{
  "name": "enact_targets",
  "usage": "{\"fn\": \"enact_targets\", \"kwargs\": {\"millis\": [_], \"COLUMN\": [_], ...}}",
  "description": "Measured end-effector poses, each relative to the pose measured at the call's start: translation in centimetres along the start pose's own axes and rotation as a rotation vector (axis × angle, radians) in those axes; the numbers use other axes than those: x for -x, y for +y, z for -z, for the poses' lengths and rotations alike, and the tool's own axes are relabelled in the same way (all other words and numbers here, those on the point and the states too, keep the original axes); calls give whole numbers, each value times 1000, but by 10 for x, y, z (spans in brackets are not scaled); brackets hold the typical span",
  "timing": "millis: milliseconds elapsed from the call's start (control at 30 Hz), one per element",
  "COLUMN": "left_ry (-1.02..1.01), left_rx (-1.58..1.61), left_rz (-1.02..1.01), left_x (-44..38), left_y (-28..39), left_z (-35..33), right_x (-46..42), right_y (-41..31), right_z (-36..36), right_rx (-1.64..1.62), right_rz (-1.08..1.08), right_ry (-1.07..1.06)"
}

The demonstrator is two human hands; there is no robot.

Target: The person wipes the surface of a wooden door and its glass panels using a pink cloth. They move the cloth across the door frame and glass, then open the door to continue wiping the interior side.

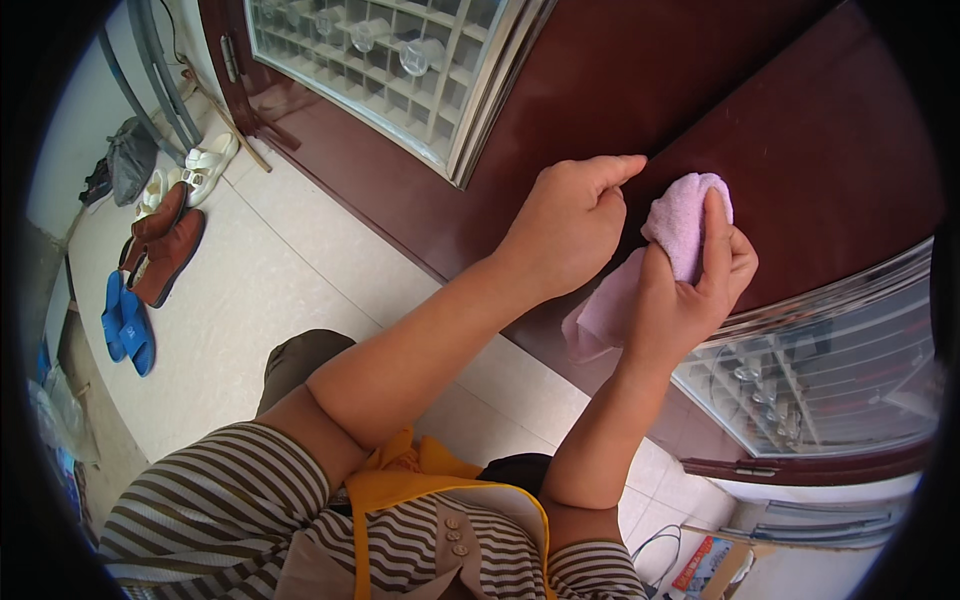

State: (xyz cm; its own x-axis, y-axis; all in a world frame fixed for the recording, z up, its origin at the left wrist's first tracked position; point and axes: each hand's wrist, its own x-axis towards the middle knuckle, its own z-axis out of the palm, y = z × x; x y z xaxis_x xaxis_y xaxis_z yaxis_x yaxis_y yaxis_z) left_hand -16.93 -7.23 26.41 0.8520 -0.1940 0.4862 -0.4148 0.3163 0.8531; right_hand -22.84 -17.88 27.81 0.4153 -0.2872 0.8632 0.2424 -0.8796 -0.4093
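My right hand grips a folded pink cloth between thumb and fingers, and part of the cloth hangs down behind the wrist. Just left of it is my left hand, index finger extended and the other fingers curled, with nothing seen in it. That fingertip is at the dark seam between two brown-red door leaves. The cloth lies against or close to the right leaf; contact cannot be told for certain.
Both leaves have glass panes in metal frames, with a white grid behind. Brown boots, blue slippers and white sandals stand on the tiled floor at left. A cardboard box and cable are at lower right.
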Motion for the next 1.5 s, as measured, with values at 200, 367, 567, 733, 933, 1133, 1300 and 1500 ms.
{"fn": "enact_targets", "kwargs": {"millis": [200,367,567,733,933,1133,1300,1500], "left_ry": [-41,-27,-13,-50,-34,-14,-36,-29], "left_rx": [36,46,1,31,37,-17,24,18], "left_rz": [52,36,21,73,54,11,58,62], "left_x": [-1,-1,-1,-2,-1,0,-2,0], "left_y": [0,1,1,2,4,0,1,3], "left_z": [4,2,1,4,2,0,1,0], "right_x": [15,9,2,16,10,4,16,6], "right_y": [-3,-4,0,0,-2,3,0,-3], "right_z": [-14,-4,0,-20,-7,-1,-14,0], "right_rx": [19,-63,-20,1,-64,-33,16,-60], "right_rz": [-11,-25,-15,44,-17,11,-8,-34], "right_ry": [-139,-100,-7,-84,-64,-1,-119,-82]}}
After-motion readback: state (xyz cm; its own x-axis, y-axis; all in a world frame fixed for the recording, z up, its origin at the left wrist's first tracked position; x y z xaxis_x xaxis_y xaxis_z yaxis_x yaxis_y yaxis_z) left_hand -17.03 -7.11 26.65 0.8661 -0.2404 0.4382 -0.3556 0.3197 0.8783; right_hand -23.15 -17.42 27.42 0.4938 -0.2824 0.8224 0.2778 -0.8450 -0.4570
